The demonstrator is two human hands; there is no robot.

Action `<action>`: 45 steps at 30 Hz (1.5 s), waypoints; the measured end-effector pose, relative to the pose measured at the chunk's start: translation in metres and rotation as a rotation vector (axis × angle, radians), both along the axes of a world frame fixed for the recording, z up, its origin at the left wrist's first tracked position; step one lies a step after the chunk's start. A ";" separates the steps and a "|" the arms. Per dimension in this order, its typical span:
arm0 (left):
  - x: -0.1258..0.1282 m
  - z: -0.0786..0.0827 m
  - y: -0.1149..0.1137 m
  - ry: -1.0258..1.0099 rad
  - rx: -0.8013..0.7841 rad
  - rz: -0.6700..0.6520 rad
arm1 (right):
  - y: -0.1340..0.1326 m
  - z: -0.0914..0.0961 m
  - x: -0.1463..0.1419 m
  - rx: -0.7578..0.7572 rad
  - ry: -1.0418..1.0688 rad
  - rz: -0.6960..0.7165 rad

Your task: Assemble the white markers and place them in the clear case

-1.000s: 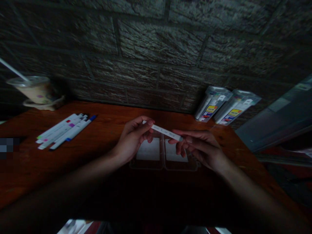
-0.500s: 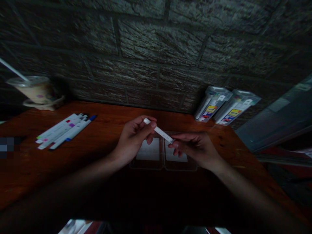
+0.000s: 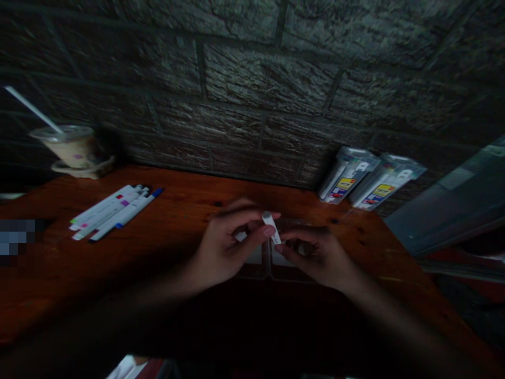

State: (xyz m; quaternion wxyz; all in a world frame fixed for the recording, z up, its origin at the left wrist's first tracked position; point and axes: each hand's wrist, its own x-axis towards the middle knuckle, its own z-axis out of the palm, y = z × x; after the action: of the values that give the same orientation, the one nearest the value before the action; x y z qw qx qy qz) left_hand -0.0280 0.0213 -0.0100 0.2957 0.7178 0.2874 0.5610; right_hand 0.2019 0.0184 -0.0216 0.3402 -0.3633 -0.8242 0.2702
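White marker stands nearly upright between both hands. The left hand pinches its upper end, fingers closed; the right hand pinches its lower end, just above a clear case.

The marker is a slim white pen with a rounded cap end. It stands steeply, foreshortened, with the cap end uppermost and the lower end leaning a little to the right. The left hand pinches it near the top and the right hand grips its lower end, above a clear case.
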 end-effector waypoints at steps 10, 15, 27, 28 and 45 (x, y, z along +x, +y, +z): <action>0.000 -0.003 -0.010 0.180 0.421 -0.150 | 0.001 -0.003 0.002 0.332 -0.013 0.008; 0.000 -0.001 -0.011 0.191 0.426 -0.157 | -0.001 -0.003 0.003 0.291 -0.039 0.007; -0.001 -0.001 -0.010 0.202 0.438 -0.154 | -0.001 -0.002 0.002 0.314 -0.023 0.009; -0.001 -0.001 -0.010 0.202 0.438 -0.152 | -0.001 -0.002 0.002 0.325 -0.015 0.008; 0.005 -0.008 0.012 -0.198 -0.531 -0.177 | -0.008 0.004 -0.004 0.101 0.092 -0.019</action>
State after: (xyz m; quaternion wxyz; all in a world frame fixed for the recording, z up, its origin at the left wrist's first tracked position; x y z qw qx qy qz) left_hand -0.0235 0.0330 -0.0183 0.5475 0.5794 0.3304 0.5053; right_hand 0.1978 0.0104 -0.0173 0.3985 -0.3405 -0.8167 0.2413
